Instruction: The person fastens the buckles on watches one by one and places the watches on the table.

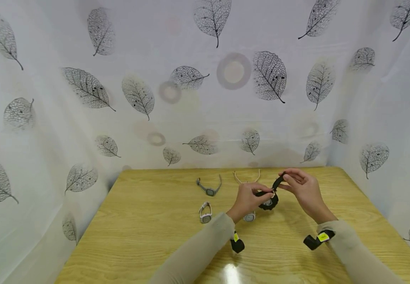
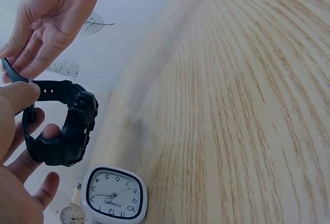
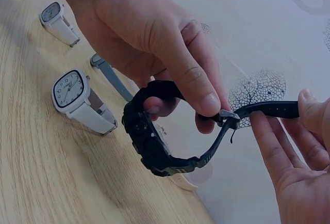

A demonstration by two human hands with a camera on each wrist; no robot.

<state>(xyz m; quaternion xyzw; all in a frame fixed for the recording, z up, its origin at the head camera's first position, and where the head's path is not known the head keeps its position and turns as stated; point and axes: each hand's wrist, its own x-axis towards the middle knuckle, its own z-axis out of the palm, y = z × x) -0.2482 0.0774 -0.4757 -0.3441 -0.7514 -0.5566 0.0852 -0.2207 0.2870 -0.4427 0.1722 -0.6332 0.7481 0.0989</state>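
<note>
A black wristwatch [image 1: 269,204] with a chunky case is held up over the table, its strap bent into a loop. My left hand [image 1: 246,200] pinches the strap at the metal buckle [image 3: 229,115], with other fingers inside the loop. Thumb and fingers of my right hand [image 1: 303,191] grip the free strap end [image 3: 273,108], which sticks out past the buckle. Below the left hand lies a white square-faced watch [image 2: 114,195], partly covered by that hand in the head view.
On the wooden table [image 1: 148,236], another white watch [image 1: 205,218] lies to the left. Behind it is a grey-blue watch [image 1: 210,192]. A watch with a pale strap [image 1: 238,179] lies at the back, partly behind the left hand. A leaf-patterned curtain [image 1: 198,110] surrounds the table.
</note>
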